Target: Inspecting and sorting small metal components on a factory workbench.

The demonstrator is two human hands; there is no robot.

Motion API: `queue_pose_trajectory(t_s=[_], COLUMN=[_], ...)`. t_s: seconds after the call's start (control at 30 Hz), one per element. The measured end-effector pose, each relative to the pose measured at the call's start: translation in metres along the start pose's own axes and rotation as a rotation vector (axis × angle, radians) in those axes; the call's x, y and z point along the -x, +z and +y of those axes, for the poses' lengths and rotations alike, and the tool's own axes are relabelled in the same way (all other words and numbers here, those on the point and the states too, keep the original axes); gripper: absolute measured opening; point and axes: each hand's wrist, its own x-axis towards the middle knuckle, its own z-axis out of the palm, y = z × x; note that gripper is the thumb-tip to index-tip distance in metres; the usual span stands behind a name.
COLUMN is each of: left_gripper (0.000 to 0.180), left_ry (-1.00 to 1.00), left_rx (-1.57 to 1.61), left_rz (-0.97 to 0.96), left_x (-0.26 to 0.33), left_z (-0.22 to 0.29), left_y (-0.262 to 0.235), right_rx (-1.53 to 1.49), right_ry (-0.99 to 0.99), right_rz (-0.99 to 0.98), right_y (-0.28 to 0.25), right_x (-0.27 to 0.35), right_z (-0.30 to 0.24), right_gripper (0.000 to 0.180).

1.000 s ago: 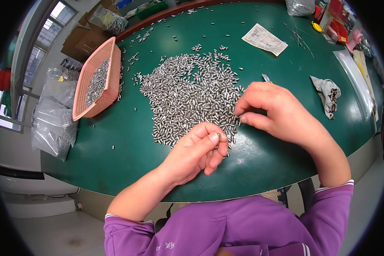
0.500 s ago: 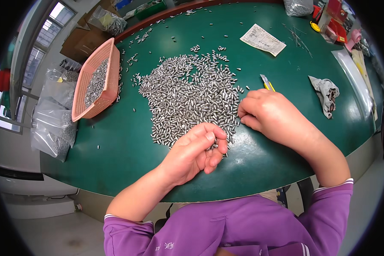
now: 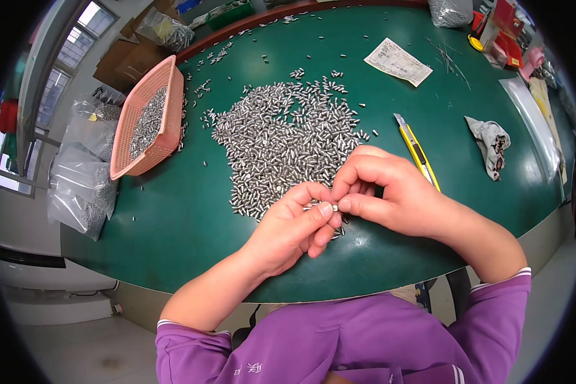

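Observation:
A broad heap of small, shiny, bullet-shaped metal parts (image 3: 281, 141) covers the middle of the table. At its near edge my left hand (image 3: 297, 221) is curled, thumb against fingers, with a small metal part (image 3: 335, 208) showing at the fingertips. My right hand (image 3: 384, 192) meets it there, its thumb and forefinger pinched at that same part. Whether each hand grips a separate piece is hidden by the fingers. Just beyond my right hand lies a yellow utility knife (image 3: 418, 153), blade pointing away from me.
A pink plastic basket (image 3: 148, 163) of metal parts stands at the left, beside filled clear bags (image 3: 80, 185). On the green table (image 3: 192, 246) lie a printed slip (image 3: 397, 62), thin wires (image 3: 450, 61), a stained rag (image 3: 491, 147) and clear plastic sleeves (image 3: 529, 121).
My right hand has moved left and toward me, from the heap's right edge to my left fingertips. This uncovers the utility knife. My left hand has stayed nearly in place.

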Motion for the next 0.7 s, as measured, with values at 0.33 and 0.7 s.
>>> queue_pose_trajectory(t_s=[0.33, 0.7], left_gripper=[0.013, 0.021], left_ry=[0.013, 0.006], left_rx=[0.064, 0.122], left_rz=[0.046, -0.029], left_x=[-0.002, -0.003], left_z=[0.004, 0.002], left_y=[0.001, -0.003], right_rx=[0.453, 0.573], right_ry=[0.070, 0.041], right_rz=[-0.070, -0.107], right_y=[-0.026, -0.020], right_x=[0.000, 0.007], right_z=[-0.002, 0.000], right_gripper=[0.016, 0.013])
